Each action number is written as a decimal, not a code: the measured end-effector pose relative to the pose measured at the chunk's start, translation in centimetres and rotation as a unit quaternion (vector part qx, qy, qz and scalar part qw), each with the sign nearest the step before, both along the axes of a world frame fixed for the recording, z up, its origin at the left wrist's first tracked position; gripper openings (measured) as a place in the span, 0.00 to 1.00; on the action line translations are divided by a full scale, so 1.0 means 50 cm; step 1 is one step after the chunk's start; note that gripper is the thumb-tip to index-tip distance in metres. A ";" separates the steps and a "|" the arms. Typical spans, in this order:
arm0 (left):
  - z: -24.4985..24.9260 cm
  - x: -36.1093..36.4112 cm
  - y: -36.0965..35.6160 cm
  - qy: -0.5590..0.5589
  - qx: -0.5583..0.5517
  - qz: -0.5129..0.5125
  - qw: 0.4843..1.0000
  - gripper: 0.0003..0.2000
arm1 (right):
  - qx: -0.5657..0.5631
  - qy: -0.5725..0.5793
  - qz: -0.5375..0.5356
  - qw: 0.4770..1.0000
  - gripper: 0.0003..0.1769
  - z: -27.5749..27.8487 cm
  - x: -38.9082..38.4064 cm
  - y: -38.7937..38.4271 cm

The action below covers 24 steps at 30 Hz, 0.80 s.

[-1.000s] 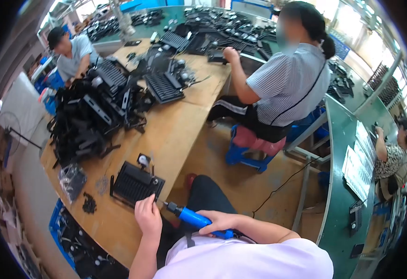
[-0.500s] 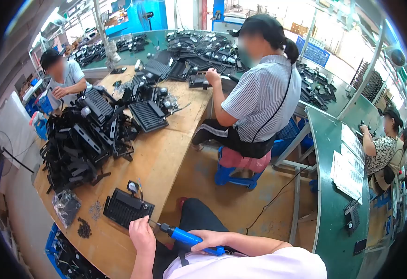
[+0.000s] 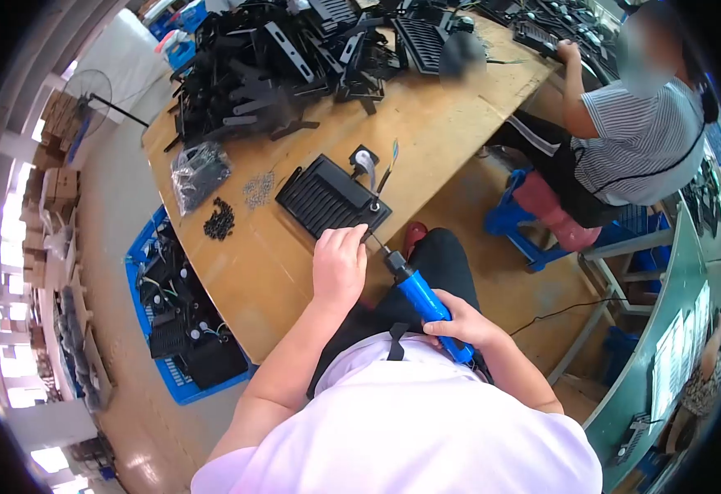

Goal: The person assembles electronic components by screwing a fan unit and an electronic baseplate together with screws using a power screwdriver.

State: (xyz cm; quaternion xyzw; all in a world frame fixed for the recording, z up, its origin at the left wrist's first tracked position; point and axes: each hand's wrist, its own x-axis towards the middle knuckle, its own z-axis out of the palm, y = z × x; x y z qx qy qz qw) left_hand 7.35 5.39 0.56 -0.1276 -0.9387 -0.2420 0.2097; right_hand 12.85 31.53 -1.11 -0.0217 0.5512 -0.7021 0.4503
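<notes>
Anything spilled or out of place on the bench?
Possibly the silvery bits and black bits: they lie loose on the wooden table near the finned unit, in no container, though their separate clusters look deliberate.

A co-worker [image 3: 644, 132] in stripes sat on a blue stool [image 3: 504, 216].
A pink cover [image 3: 554, 212] topped the stool; papers [image 3: 680, 350] lay on a green worktop [image 3: 611, 424] at the right; a fan [image 3: 90, 97] stood at upper left, near cardboard boxes [image 3: 60, 188].

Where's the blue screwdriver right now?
In the head view, the blue screwdriver is right of centre, in the right hand. Its tip points at the near edge of the black ribbed panel, beside the left hand.
</notes>
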 end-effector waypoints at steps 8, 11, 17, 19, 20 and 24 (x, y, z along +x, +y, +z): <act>-0.001 0.009 -0.012 0.009 -0.010 0.011 1.000 0.12 | 0.015 -0.012 0.007 1.000 0.41 -0.004 -0.003 0.003; -0.006 0.008 -0.014 0.008 -0.008 0.010 1.000 0.12 | 0.017 -0.012 0.005 1.000 0.43 0.000 -0.004 0.002; 0.002 0.009 -0.011 0.003 -0.004 0.017 1.000 0.11 | 0.017 -0.014 0.004 1.000 0.43 0.001 -0.005 0.001; -0.004 0.008 -0.017 -0.001 -0.013 0.012 1.000 0.13 | 0.022 -0.011 0.007 1.000 0.44 0.001 -0.006 0.001; -0.002 0.009 -0.016 -0.003 -0.009 0.016 1.000 0.12 | 0.024 -0.010 0.009 1.000 0.44 0.002 -0.007 0.001; 0.007 0.011 -0.012 -0.006 -0.002 0.020 1.000 0.10 | 0.027 -0.004 0.013 1.000 0.44 0.003 -0.007 0.001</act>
